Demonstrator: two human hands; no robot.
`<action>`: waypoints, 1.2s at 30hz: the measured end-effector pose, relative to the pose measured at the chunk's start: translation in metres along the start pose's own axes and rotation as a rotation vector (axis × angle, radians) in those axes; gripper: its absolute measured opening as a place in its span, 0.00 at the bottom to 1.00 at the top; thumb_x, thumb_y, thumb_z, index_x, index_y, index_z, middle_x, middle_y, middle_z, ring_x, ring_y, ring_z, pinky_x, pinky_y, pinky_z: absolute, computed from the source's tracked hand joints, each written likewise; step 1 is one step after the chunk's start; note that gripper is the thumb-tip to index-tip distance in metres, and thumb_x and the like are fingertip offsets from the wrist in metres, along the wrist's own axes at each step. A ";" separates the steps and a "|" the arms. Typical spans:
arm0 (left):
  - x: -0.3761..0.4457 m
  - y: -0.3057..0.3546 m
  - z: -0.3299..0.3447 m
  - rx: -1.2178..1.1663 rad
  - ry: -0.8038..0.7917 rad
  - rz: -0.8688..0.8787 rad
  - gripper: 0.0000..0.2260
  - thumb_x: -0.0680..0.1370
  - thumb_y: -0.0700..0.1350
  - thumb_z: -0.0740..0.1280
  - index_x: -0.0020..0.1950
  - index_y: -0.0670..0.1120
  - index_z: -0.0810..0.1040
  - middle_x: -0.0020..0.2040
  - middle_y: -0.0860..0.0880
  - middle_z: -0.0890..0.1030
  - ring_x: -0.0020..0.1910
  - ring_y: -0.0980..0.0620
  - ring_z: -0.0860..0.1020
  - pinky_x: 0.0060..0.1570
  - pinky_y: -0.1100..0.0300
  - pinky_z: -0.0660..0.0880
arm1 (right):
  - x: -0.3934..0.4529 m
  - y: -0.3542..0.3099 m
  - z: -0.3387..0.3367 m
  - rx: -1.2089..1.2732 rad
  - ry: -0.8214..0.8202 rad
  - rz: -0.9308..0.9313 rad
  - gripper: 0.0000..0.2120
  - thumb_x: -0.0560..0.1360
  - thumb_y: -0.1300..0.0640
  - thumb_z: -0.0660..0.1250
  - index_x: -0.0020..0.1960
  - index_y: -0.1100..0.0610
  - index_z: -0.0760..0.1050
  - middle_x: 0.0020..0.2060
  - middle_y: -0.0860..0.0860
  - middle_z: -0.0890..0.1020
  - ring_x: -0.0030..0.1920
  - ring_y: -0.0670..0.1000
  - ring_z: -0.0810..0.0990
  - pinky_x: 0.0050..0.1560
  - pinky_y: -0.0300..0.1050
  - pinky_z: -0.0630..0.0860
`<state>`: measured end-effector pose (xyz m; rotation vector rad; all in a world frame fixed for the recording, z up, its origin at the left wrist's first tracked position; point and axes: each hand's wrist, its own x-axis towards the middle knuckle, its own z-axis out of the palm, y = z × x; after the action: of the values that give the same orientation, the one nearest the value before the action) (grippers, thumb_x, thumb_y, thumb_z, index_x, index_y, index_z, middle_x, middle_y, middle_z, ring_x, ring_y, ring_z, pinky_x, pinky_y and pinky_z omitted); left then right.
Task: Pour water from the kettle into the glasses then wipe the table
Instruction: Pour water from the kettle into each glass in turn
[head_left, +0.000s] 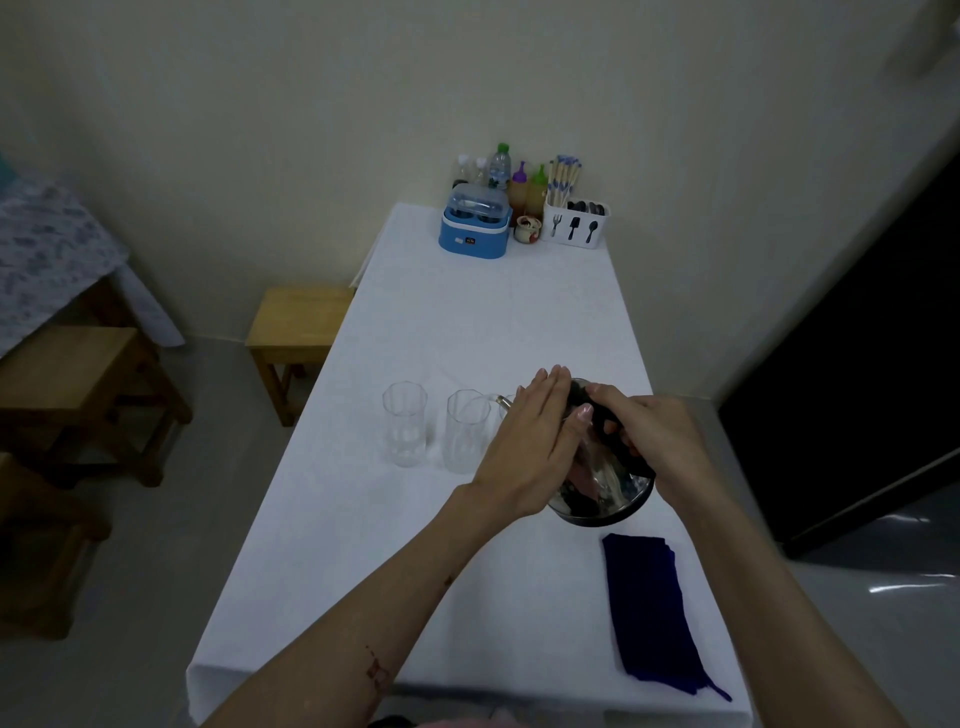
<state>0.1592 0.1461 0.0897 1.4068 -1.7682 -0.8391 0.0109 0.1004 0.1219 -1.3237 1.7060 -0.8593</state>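
Observation:
A shiny steel kettle (602, 493) is tilted to the left over the white table (467, 322), its spout (503, 401) near the glasses. My right hand (654, 441) is shut on the kettle's black handle. My left hand (530, 441) lies flat with fingers together against the kettle's lid and side. Two clear glasses stand upright left of the kettle: one (404, 423) farther left, one (467, 430) close to the spout. Another glass rim seems to show behind my left hand, mostly hidden. A dark blue cloth (654, 613) lies folded at the near right of the table.
At the table's far end stand a blue appliance (474, 228), several bottles (511, 179), a small cup (527, 229) and a white cutlery holder (574, 221) with chopsticks. Wooden stools (296, 327) stand to the left on the floor. A dark doorway (857, 338) is at right.

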 end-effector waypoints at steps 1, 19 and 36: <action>0.000 0.000 0.000 0.001 0.001 0.001 0.27 0.84 0.56 0.47 0.80 0.46 0.50 0.81 0.51 0.52 0.79 0.58 0.45 0.77 0.57 0.42 | 0.000 0.000 0.000 0.001 0.000 0.004 0.27 0.61 0.32 0.73 0.30 0.58 0.82 0.27 0.50 0.83 0.35 0.54 0.81 0.44 0.53 0.80; 0.003 -0.003 -0.002 -0.002 -0.007 -0.008 0.27 0.84 0.57 0.47 0.80 0.46 0.50 0.81 0.52 0.52 0.78 0.58 0.45 0.77 0.55 0.45 | 0.002 -0.002 0.000 -0.004 -0.008 -0.013 0.26 0.61 0.32 0.73 0.30 0.56 0.83 0.29 0.51 0.84 0.40 0.58 0.84 0.49 0.57 0.82; 0.004 -0.005 -0.004 0.005 -0.017 -0.009 0.27 0.84 0.57 0.47 0.80 0.46 0.50 0.81 0.52 0.52 0.78 0.58 0.45 0.77 0.55 0.44 | 0.003 -0.002 0.005 0.006 0.002 0.010 0.25 0.62 0.33 0.74 0.27 0.56 0.82 0.25 0.49 0.81 0.32 0.53 0.79 0.40 0.50 0.76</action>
<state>0.1642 0.1413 0.0882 1.4157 -1.7789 -0.8548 0.0153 0.0972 0.1207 -1.3100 1.7084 -0.8595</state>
